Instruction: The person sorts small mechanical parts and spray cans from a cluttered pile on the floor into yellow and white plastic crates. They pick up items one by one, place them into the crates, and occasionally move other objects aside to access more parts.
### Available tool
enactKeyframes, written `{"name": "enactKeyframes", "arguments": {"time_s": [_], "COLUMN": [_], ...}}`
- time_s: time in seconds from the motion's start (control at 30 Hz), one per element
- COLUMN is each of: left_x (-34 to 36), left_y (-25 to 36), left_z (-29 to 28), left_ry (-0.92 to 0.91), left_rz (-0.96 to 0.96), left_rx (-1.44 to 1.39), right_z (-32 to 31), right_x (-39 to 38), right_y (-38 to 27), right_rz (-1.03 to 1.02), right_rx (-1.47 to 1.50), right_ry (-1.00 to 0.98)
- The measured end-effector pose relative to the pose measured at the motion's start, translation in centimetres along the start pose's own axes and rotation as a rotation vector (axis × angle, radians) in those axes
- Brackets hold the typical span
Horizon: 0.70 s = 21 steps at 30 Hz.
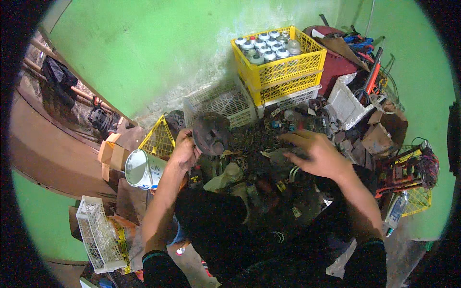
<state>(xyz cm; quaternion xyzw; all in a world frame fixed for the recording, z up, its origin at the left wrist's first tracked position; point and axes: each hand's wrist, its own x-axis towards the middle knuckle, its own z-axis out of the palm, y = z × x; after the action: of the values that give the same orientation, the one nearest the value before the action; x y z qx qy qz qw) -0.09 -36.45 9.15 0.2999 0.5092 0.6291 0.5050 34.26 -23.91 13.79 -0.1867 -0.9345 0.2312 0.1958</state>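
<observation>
My left hand (185, 146) grips a dark, dirty, rounded part with holes or bosses on its face (210, 133), held up at the middle of the view. My right hand (312, 151) is open, fingers apart and curved, over a cluttered heap of dark parts (259, 187). Small bottles or cans with blue tops (283, 126) lie just beyond that hand's fingertips. Whether the fingertips touch anything in the heap I cannot tell.
Yellow crates (281, 72) full of spray cans and a white crate (221, 103) stand by the green wall. A white bucket (144, 168), cardboard (108, 158) and another crate (101, 233) are left. Right are foam (343, 103), cartons (382, 134) and wired equipment (403, 170). A doorway with poles opens upper left.
</observation>
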Motion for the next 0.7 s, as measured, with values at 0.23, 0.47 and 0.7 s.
{"name": "enactKeyframes", "arguments": {"time_s": [0.23,0.47,0.7], "left_x": [-1.6,-0.4,1.8], "left_y": [0.1,-1.7,-5.2], "left_z": [12.1,13.7,2.8], "left_ry": [-0.070,-0.104,-0.386], "left_rz": [0.058,-0.054,-0.056], "left_rx": [-0.303,-0.248,-0.473], "right_z": [2.0,4.0,6.6], "right_x": [2.6,4.5,6.2], "right_y": [-1.1,1.9,-0.6], "right_rz": [-0.103,0.234,0.504], "right_rx": [0.502,0.823,0.989], "right_ry": [0.303,0.190,0.349]}}
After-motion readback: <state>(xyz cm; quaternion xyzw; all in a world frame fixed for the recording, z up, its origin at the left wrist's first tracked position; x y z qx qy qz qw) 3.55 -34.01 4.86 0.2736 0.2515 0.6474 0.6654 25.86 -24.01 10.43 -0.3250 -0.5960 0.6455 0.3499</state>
